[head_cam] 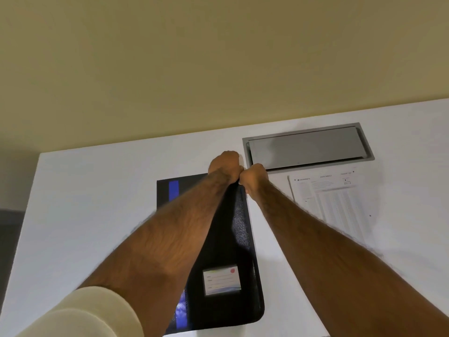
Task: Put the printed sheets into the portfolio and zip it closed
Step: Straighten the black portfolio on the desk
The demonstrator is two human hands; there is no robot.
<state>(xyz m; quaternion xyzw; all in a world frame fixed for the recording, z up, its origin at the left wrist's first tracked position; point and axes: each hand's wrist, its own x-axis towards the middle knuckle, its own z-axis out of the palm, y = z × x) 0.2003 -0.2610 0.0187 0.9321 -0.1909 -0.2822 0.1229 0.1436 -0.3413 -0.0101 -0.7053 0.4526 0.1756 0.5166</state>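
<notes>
**Position.** The black portfolio (237, 239) lies on the white table (97, 203) with its long side running away from the person. A blue stripe (173, 190) runs along its left side. The printed sheets (340, 203) are outside it, lying flat on the table just to its right.

**Hands.** The left hand (224, 165) and right hand (254, 177) are together, knuckles touching, at the portfolio's far right corner. Both have their fingers curled tight on the edge there. The fingers cover the exact part they pinch, possibly a zip pull. A cream sleeve (80, 314) is pushed up the left arm.

**Edges and room.**
- The table's far edge meets a yellow wall (218, 57), and its left edge runs diagonally down the view.
- A broad band of white tabletop separates that left edge from the portfolio.
- On the right, only a narrow strip lies between the portfolio and the sheets, and the right forearm crosses it.
- A grey recessed hatch (307, 145) is set into the table just beyond the sheets and close beside the right hand.

**Writing.**
- A white label card (222, 279) on the near part of the cover shows ruled lines and a red round mark at one corner (no word legible).
- The top sheet carries a heading and dense columns of fine print, too small to read.
</notes>
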